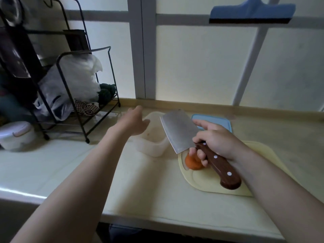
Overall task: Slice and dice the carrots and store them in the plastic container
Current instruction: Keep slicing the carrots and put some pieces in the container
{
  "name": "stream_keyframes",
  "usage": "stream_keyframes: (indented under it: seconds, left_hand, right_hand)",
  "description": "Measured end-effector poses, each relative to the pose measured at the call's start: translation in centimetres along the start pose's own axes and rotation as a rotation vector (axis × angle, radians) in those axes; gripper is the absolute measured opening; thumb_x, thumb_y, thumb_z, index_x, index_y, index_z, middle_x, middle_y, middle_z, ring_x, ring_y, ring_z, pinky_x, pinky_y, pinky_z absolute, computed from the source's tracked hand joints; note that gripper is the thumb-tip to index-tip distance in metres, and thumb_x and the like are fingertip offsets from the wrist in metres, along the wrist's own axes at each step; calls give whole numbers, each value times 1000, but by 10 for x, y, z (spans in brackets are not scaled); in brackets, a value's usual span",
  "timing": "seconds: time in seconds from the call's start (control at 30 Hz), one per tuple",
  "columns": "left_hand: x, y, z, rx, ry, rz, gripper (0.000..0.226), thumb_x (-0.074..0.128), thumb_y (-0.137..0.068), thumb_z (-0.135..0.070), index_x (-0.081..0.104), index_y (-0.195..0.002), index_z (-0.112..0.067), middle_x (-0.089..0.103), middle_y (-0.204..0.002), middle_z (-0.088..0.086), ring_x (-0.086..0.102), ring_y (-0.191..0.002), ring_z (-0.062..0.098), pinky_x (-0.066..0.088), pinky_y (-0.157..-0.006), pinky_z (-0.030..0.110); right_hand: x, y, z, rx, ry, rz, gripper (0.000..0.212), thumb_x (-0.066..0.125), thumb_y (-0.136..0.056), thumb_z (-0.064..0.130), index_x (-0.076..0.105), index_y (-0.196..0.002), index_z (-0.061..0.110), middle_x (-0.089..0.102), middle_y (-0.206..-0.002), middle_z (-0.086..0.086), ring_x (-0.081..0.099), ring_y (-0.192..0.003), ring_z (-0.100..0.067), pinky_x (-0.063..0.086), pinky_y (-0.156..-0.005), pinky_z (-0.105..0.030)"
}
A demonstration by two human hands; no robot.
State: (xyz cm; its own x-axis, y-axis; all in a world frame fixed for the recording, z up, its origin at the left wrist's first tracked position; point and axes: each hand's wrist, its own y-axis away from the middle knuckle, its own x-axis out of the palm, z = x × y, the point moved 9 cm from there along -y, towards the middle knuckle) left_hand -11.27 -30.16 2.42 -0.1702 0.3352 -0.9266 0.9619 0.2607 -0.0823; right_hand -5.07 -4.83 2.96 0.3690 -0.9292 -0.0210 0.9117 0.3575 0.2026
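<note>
My right hand [213, 140] grips the brown wooden handle of a cleaver [180, 130], its steel blade pointing up and away over the counter. A piece of orange carrot [192, 163] lies on the pale yellow cutting board [201, 181], partly hidden under my right fingers. A translucent plastic container [154, 144] stands just left of the board. My left hand [134, 121] stretches out blurred above the container's far left side, fingers extended, holding nothing. A light blue lid [217, 122] lies flat behind my right hand.
A black wire rack [84, 102] holding plastic bags and cloths stands at the back left. A white lidded pot [16, 135] sits at the far left. A blue squeegee [250, 13] hangs against the window. The counter's front edge [175, 223] runs below my arms.
</note>
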Motion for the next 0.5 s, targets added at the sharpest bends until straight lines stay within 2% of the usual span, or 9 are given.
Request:
stream_keyframes:
  seconds: [0.17, 0.37, 0.5]
  left_hand:
    - [-13, 0, -21, 90, 76, -100, 47, 58, -96, -34, 49, -136, -10, 55, -134, 12, 53, -118, 31, 44, -93, 38]
    - [-41, 34, -78, 273, 429, -205, 27, 59, -94, -20, 68, -118, -14, 71, -108, 0, 66, -102, 15, 52, -93, 31]
    - [-36, 69, -140, 432, 481, -162, 24, 61, -94, -19, 69, -116, -15, 70, -102, -5, 66, -95, 7, 54, -87, 26]
  right_hand:
    - [-28, 7, -2, -13, 95, -48, 62, 46, -97, -5, 45, -151, 24, 65, -66, -22, 51, -41, -19, 43, -37, -26]
    - [-84, 35, 2, -49, 52, -153, 54, 46, -98, -6, 50, -136, 33, 61, -61, -23, 47, -36, -18, 40, -34, -25]
    - [-143, 57, -2, -75, 53, -273, 60, 45, -98, -7, 44, -150, 24, 61, -59, -22, 47, -34, -18, 40, -32, -25]
